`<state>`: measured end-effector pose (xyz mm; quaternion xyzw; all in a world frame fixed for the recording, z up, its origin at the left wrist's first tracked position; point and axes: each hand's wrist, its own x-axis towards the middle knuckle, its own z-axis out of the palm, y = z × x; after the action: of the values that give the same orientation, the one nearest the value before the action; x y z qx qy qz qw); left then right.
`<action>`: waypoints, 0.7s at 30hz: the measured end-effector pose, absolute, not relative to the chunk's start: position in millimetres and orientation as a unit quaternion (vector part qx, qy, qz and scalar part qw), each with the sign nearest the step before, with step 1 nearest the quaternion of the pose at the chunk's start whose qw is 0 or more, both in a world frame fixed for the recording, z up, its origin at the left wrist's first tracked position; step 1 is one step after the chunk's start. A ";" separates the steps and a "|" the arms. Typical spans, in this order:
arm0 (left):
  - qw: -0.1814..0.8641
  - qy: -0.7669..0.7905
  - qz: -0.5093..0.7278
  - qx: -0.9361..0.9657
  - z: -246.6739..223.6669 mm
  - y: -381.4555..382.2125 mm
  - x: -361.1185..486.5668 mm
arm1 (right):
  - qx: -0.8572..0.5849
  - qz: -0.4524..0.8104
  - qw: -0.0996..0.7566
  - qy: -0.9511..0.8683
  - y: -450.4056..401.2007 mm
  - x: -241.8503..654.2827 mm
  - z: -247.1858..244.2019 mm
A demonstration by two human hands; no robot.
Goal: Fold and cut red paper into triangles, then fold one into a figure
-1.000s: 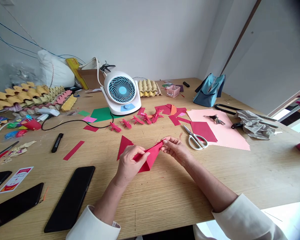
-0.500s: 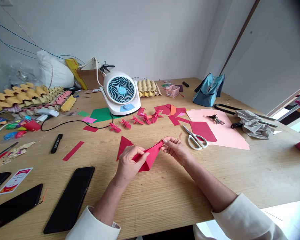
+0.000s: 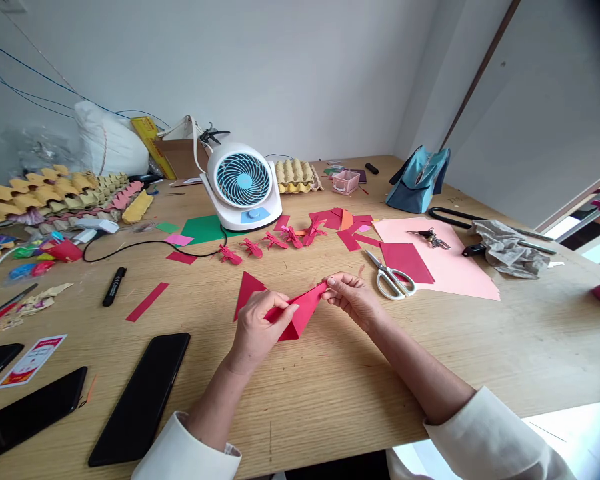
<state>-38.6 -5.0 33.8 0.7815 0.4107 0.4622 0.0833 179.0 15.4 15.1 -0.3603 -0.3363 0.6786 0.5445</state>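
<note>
Paper (image 3: 307,310), red, folded and pointed, slanting lengthwise away rightward, pinched nearer by left hand (image 3: 261,325) and farther by right hand (image 3: 354,301).

The left forearm (image 3: 216,401) and right forearm (image 3: 420,370) are extended across the near edge of the worktop (image 3: 320,407) and angled toward each other. The left hand (image 3: 261,321) is held back upward, thumb pressed toward bent fingers; the right hand (image 3: 351,300) is turned inward, thumb and forefinger pinched, the other fingers curled.
</note>
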 end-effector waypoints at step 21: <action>0.110 0.438 0.475 0.756 28.4 -0.6 -40.0 | -0.364 0.657 0.553 -0.360 14.1 177.1 14.5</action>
<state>-40.0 -0.6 28.4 0.7556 0.4379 0.4747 0.1098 177.1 14.1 14.5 -0.3637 -0.3603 0.6572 0.5531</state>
